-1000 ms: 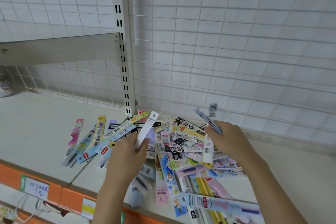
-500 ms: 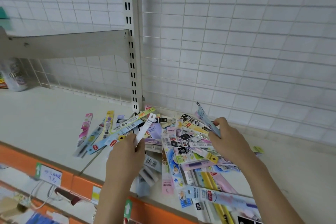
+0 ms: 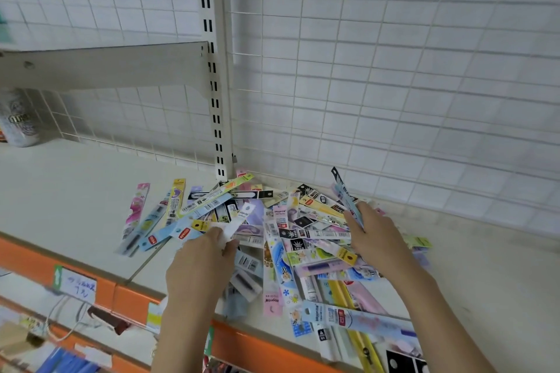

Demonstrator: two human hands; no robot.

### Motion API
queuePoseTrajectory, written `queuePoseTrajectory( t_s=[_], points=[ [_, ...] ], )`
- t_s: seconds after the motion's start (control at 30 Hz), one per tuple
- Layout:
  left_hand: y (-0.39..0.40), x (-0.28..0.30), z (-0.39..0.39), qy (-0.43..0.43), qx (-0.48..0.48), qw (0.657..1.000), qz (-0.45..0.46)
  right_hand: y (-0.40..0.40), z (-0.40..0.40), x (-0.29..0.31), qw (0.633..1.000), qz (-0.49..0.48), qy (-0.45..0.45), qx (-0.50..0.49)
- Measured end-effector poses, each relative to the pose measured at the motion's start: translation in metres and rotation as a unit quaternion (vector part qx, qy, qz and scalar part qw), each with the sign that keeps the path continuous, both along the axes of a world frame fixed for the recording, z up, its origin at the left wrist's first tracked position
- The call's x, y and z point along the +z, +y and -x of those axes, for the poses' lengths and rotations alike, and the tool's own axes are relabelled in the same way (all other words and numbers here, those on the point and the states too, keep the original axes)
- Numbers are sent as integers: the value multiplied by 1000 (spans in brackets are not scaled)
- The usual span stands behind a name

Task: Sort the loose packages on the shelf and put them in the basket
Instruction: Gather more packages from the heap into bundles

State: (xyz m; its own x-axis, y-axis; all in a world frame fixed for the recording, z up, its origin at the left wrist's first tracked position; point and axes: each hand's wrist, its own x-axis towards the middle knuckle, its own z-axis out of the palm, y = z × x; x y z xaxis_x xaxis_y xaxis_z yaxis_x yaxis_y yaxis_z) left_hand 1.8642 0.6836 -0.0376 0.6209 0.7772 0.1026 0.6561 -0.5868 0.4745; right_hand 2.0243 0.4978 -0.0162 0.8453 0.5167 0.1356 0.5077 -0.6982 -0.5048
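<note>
Shelf point(image 3: 75, 191) unchanged; both hands keep their packages.

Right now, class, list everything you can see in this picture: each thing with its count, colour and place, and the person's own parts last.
loose packages: a heap too many to count, mixed colours, on the shelf against the back corner
shelf: one, pale grey with orange front edge, across the lower picture
wire grid panel: pale, behind the shelf
slotted upright: one, white, centre back
bracket: one, grey, upper left
can: one, silvery, far left on the shelf
price label: one, white, on the orange edge at left
basket: none in view
white package: one, in the left hand's grip
blue package: one, pale blue, in the right hand's grip
left hand: holds the white package
right hand: holds the blue package
</note>
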Motion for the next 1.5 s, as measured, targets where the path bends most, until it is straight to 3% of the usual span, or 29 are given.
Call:
queuePoseTrajectory(
  t_s=[0.23, 0.53, 0.7, 1.0, 1.2, 1.5],
  points=[
    [-6, 5, 0, -21, 14, 1000, 18, 0, -7, 1, 999, 23, -31, -19],
    [-9, 10, -2, -111, -4, 994, -1, 11, -23, -9, 994, 108, -16, -16],
    [-9, 8, -5, -158, -29, 986, 41, 15, -20, -15, 987, 150, -53, -16],
    [-11, 9, -7, -126, -79, 989, 18, 11, -11, -7, 991, 91, -85, -54],
    [-14, 12, -12, -116, -68, 990, 49, -4, 0, 6, 993, -23, -97, -70],
    [-31, 18, -24, -106, -127, 985, 44, -34, 12, 7, 995, -57, -34, -80]
  ],
)
